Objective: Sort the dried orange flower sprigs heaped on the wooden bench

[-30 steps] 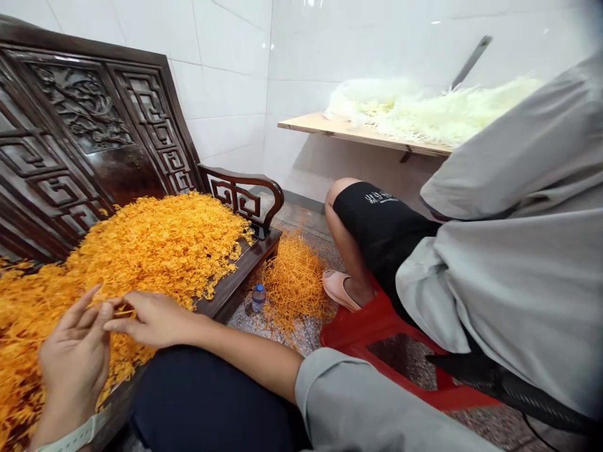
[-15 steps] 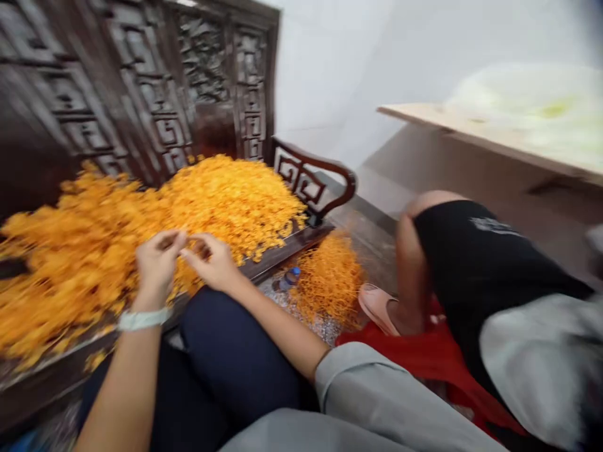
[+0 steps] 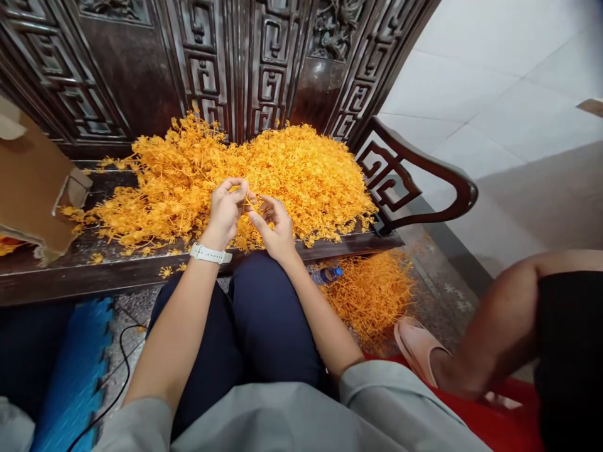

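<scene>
While seated before a dark wooden bench point(image 3: 42, 279), has a cardboard box point(image 3: 35, 169) standing on the seat, well left of the fingers point(image 3: 239, 194). Below the box, nearer than the fingers, looks onto a blue mat point(image 3: 78, 370) with a toothed edge and a black cable point(image 3: 123, 355). Behind the fingers, faces a carved backrest point(image 3: 141, 75) and a heap of orange flowers point(image 3: 273, 163), looser on the left. With the left hand point(image 3: 226, 210), pinches a thin orange sprig point(image 3: 248, 201) between thumb and forefinger, just in front of the heap; holds the right hand point(image 3: 277, 229) just beside, curled; cannot tell whether also gripping there. Right of the fingers, meets the curved armrest point(image 3: 426, 160). Below right, sees a blue-capped bottle point(image 3: 326, 275) near orange stems point(image 3: 372, 295) piled on the floor. Farthest right, has a white wall point(image 3: 480, 81), a co-worker's leg point(image 3: 499, 314) and pink slipper point(image 3: 417, 345).
</scene>
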`<action>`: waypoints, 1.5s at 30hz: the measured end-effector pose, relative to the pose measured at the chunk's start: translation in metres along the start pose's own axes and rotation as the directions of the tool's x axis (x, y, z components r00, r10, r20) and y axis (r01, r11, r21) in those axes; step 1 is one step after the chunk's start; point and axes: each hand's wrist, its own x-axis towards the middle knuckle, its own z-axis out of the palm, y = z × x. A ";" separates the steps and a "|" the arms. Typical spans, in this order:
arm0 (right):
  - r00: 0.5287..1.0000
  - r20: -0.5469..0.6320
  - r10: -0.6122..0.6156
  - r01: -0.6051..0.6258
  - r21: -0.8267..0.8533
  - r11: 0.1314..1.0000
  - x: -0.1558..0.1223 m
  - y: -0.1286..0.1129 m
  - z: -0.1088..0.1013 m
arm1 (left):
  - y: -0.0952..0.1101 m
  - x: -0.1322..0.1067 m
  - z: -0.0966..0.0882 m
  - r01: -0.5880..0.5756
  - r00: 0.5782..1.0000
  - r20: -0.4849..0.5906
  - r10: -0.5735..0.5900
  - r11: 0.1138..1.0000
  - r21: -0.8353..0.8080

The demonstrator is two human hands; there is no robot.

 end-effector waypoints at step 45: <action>0.945 0.320 -0.068 0.124 -0.159 0.979 0.012 -0.020 0.039 | 0.043 0.009 -0.042 -0.026 0.991 -0.097 -0.091 0.580 -0.814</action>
